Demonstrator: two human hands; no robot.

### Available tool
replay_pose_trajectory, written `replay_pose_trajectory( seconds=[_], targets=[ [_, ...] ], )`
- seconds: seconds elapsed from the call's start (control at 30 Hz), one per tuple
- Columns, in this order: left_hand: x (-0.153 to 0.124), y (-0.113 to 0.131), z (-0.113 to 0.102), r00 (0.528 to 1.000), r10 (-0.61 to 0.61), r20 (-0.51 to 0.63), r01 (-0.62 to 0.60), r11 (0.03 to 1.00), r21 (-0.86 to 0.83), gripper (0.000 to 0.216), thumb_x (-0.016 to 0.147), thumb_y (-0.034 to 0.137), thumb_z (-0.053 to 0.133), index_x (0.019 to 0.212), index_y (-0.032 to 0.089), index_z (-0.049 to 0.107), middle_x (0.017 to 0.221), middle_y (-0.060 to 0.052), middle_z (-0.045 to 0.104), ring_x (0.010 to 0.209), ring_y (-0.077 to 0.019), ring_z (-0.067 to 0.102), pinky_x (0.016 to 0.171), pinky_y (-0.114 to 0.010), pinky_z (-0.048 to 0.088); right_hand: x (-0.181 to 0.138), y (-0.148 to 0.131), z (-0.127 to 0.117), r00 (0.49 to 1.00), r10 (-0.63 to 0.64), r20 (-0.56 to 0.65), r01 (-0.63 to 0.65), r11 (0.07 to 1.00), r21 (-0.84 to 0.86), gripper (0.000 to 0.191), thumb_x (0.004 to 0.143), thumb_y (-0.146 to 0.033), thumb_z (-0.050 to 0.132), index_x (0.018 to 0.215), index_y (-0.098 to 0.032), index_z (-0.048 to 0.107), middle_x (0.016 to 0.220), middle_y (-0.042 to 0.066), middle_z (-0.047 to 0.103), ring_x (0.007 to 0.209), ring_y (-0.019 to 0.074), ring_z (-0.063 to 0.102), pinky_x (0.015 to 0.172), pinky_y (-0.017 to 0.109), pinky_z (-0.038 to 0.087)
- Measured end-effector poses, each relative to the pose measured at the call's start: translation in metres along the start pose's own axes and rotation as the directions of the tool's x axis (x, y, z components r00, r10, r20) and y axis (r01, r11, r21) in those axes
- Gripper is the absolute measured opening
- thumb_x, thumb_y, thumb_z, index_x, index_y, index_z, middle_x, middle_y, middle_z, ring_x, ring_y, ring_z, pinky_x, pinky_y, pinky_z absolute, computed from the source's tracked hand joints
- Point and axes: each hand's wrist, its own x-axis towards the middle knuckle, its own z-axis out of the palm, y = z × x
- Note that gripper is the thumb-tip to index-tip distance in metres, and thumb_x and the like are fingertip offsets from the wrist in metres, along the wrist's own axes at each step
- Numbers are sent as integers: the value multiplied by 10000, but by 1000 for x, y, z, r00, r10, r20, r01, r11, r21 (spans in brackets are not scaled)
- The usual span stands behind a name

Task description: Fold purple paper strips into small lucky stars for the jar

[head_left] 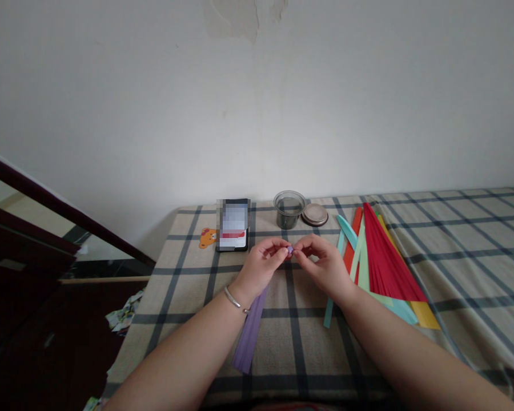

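Note:
A small folded piece of purple paper [290, 250] is pinched between the fingertips of both hands above the checked cloth. My left hand [263, 265], with a silver bangle at the wrist, grips it from the left by thumb and index finger. From the right, my right hand [323, 265] pinches it the same way. Its exact shape is too small to make out. Purple paper strips [251, 337] lie beneath my left wrist, partly covered. To the right, red paper strips [388, 262] fan out over yellow, green and orange ones, and a light blue strip [329, 302] lies near my right wrist.
Beyond my hands stand a clear cup-shaped container [288, 214] and a round lid [315, 214]. A phone [233, 225], partly blurred, lies at left beside an orange bear figure [206, 238]. The cloth-covered table [171, 291] meets the wall behind; its left edge drops off.

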Motion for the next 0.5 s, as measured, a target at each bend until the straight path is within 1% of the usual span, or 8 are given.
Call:
replay_pose_trajectory(
  seconds=[0.13, 0.2, 0.33, 0.5],
  targets=[
    [1, -2, -2, 1000, -27, 16, 27, 998, -53, 199, 698, 300, 707, 811, 147, 650, 785, -15, 655, 744, -118, 602, 784, -284, 478, 0, 2, 0, 1000, 23, 20, -23, 999, 36, 66, 812, -246, 572, 768, -206, 601, 745, 30, 611, 683, 155, 593, 625, 290, 501],
    [1, -2, -3, 999, -13, 31, 14, 999, -33, 193, 711, 302, 698, 820, 150, 649, 787, -15, 656, 744, -114, 601, 779, -273, 476, -1, 4, 0, 999, 28, 19, -29, 999, 34, 65, 810, -246, 576, 769, -204, 601, 745, 30, 609, 679, 153, 590, 625, 289, 500],
    [0, 2, -3, 996, 61, 59, -66, 992, 105, 175, 752, 301, 663, 847, 156, 642, 811, -21, 661, 755, -110, 601, 758, -242, 477, -1, 5, 1, 1000, 9, 9, -9, 1000, 2, 55, 797, -231, 585, 750, -201, 585, 719, 23, 591, 652, 144, 565, 602, 277, 482],
    [-3, 9, -1, 985, 167, 46, -173, 939, 298, 162, 772, 287, 628, 853, 147, 632, 829, -41, 669, 764, -130, 614, 732, -251, 497, -1, 2, 0, 1000, -25, -3, 25, 999, -35, 44, 783, -197, 574, 739, -198, 568, 698, 11, 579, 622, 133, 540, 582, 264, 461]
  ],
)
